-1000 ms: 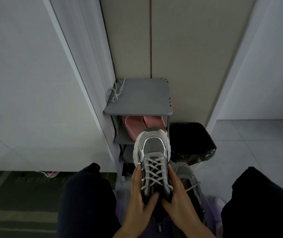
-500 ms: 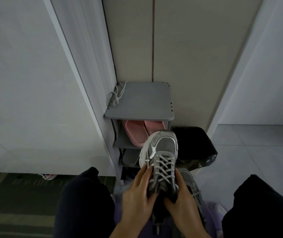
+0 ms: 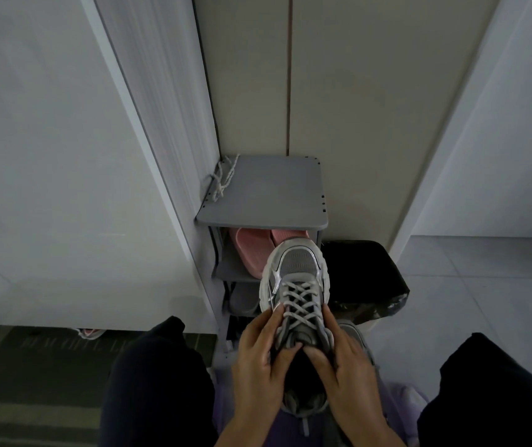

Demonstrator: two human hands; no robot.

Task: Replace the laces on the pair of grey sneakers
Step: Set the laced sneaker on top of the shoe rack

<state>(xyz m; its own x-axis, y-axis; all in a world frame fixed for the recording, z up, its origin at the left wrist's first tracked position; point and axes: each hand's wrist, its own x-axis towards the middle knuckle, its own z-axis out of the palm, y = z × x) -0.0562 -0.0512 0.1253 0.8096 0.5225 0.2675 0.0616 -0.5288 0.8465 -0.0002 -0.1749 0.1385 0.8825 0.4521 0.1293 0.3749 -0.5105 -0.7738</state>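
A grey sneaker with light laces criss-crossed up its front is held toe-away between my knees. My left hand grips its left side and my right hand grips its right side. Both thumbs meet at the tongue near the top of the lacing. The second grey sneaker lies on the floor behind my right hand, mostly hidden. A loose bundle of pale laces lies at the back left corner of the grey shoe rack's top.
Pink slippers sit on the rack's upper shelf, darker shoes below. A black bin with a bag liner stands right of the rack. My dark-clothed knees flank the shoe. A striped mat lies at left, tiled floor at right.
The sneaker has swung back to point straight away from me after tilting right. Both hands have slid toward the tongue, thumbs now meeting at the top of the lacing.
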